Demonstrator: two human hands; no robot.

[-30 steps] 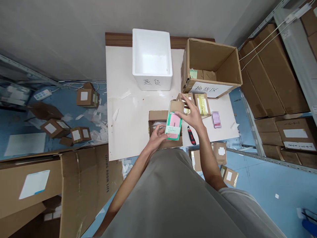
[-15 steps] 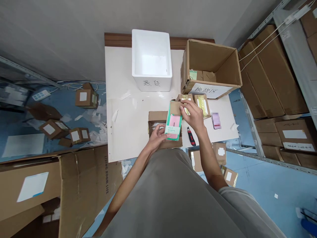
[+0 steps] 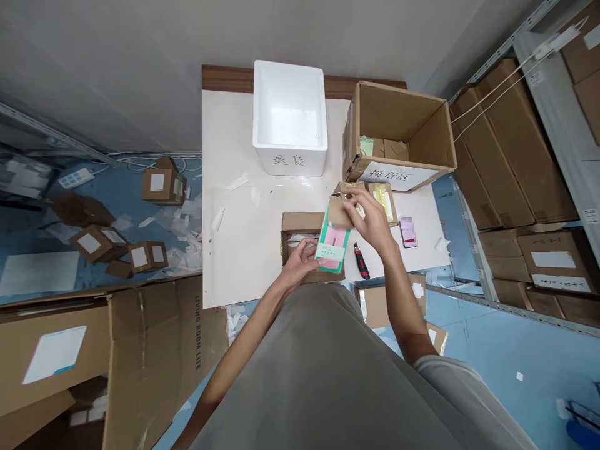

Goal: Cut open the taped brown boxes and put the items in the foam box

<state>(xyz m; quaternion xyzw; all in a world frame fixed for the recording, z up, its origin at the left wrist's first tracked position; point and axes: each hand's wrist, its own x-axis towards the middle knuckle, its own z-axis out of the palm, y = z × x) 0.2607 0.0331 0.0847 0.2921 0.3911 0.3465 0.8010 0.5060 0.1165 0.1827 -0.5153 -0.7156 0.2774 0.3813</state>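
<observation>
A green and pink product box stands tilted over a small open cardboard box at the near edge of the white table. My left hand grips the product box at its lower end. My right hand pinches a brown cardboard piece at the top end of the product box. Both hands have their fingers closed around what they hold.
A white foam box and a large open carton stand at the back of the table. Gold packets, a red utility knife and a small pink card lie to the right. Cartons and paper scraps litter the blue floor; shelves of cartons stand right.
My right hand went from open fingers at the top of the product box to a pinch on the brown cardboard piece there. The product box has tilted slightly to the right.
</observation>
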